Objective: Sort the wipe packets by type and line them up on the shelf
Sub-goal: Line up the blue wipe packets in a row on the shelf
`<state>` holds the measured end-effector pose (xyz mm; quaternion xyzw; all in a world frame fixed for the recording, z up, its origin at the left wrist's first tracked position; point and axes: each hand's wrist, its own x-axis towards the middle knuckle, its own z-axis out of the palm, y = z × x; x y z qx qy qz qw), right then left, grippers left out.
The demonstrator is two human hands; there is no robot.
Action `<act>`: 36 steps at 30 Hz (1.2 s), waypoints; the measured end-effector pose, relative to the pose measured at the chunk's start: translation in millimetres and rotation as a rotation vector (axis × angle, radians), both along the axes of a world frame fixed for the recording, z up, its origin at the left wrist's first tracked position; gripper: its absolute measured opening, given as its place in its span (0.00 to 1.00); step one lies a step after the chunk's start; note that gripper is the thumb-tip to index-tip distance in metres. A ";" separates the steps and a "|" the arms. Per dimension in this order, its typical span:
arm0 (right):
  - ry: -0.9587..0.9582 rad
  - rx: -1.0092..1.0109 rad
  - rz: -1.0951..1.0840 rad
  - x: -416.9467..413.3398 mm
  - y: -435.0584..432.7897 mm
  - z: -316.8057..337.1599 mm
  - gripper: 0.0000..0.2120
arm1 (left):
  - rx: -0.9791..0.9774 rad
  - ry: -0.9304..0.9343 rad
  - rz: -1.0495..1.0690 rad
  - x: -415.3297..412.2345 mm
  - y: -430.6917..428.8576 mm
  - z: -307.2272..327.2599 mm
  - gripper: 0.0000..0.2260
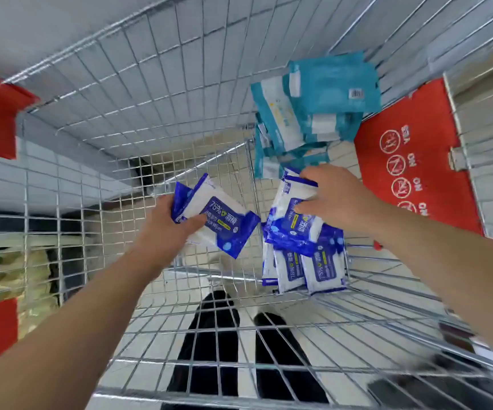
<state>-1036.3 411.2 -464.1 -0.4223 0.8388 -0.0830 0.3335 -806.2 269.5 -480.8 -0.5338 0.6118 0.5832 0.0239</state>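
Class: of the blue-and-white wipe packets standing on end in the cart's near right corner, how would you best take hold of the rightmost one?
Pinch the upright packet by its top sealed edge, coming straight down from above. It stands on end against the cart's wire wall with neighbours on its left, so only the top is free. The right hand is nearest, though it is on another packet.

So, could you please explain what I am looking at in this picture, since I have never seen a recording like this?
One camera, worn on a person's head, looks down at their bare hands inside a wire shopping cart. The left hand holds blue-and-white wipe packets labelled 75%. The right hand grips another blue packet atop a pile of blue packets in the cart's corner. Behind lie teal packets, beside a red flap with warning signs. No shelf is clearly visible.
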 end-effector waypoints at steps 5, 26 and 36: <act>0.043 -0.251 -0.024 23.4 -10.3 86.1 0.12 | -0.074 0.094 0.186 23.4 16.2 86.9 0.09; 0.143 -0.956 0.675 327.1 -92.0 495.2 0.09 | -0.597 0.489 0.992 333.8 82.7 453.6 0.07; 0.008 -1.003 0.770 586.9 -130.8 549.6 0.07 | -0.775 0.462 1.114 578.3 83.9 519.2 0.09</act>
